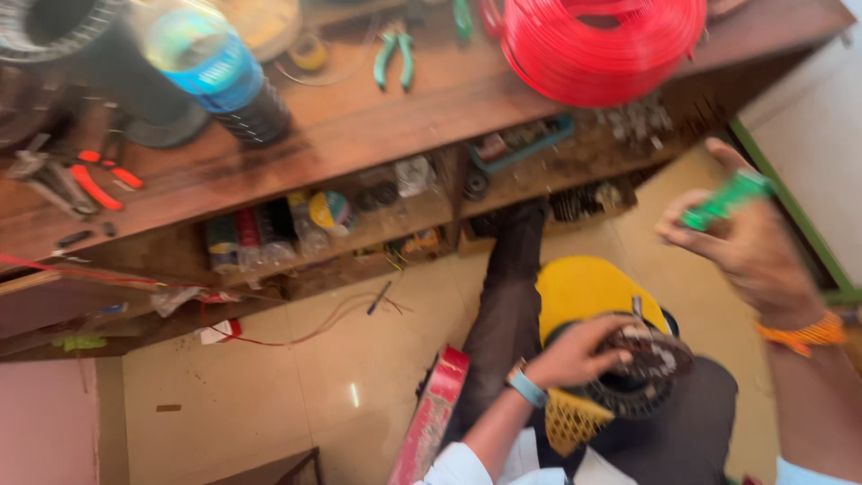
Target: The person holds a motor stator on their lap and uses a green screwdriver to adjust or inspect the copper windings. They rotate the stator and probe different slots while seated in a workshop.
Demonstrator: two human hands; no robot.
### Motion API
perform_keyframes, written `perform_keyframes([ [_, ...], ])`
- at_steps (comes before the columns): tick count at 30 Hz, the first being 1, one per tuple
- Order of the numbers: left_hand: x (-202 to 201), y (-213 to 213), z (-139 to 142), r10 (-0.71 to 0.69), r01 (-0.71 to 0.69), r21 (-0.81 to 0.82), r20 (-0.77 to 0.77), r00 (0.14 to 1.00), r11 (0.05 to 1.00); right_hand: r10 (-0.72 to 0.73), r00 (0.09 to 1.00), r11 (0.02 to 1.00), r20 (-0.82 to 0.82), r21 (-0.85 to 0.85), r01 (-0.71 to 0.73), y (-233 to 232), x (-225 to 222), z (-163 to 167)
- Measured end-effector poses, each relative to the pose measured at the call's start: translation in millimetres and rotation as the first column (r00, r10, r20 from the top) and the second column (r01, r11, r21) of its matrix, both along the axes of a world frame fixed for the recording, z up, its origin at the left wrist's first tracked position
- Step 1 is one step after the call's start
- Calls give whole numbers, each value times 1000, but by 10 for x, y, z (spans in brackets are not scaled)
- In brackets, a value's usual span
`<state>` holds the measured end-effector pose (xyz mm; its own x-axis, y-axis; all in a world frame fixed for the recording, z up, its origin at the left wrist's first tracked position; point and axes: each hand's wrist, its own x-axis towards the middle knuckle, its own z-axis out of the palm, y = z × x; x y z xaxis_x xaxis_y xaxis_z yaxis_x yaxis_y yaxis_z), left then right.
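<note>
Left hand (575,355) grips a round motor stator (646,373) at five o'clock; right hand (750,247) clamps a green tool (725,202) at three o'clock.

The left hand (575,355) grips a round dark motor core (642,373) resting on a yellow cloth (588,292) over the lap; at two o'clock from it, the blurred right hand (745,242) holds a green tool (723,205) raised. At twelve o'clock a red wire coil (602,45) lies on the wooden workbench (359,126); at ten o'clock stands a blue-capped bottle (220,76).
</note>
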<state>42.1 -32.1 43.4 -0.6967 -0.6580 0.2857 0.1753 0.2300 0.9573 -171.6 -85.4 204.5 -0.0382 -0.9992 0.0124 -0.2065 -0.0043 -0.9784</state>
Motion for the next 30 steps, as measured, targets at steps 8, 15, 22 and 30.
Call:
perform_keyframes([
  [8, -79, 108, -235, 11, -13, 86, 30, 999, 996, -311, 908, 950, 280, 117, 289, 2048, -714, -498],
  [15, -129, 237, -83, 36, -44, 175, 46, 998, 984, -316, 938, 944, 140, -58, 326, 2356, -255, -441],
  [22, -214, 202, -1, 175, -176, -10, 173, 969, 984, -367, 919, 903, 145, -180, 389, 1765, 92, -937],
  [30, -230, 201, 9, 155, -140, -113, 141, 978, 984, -387, 909, 893, 158, -182, 412, 1762, 172, -1311],
])
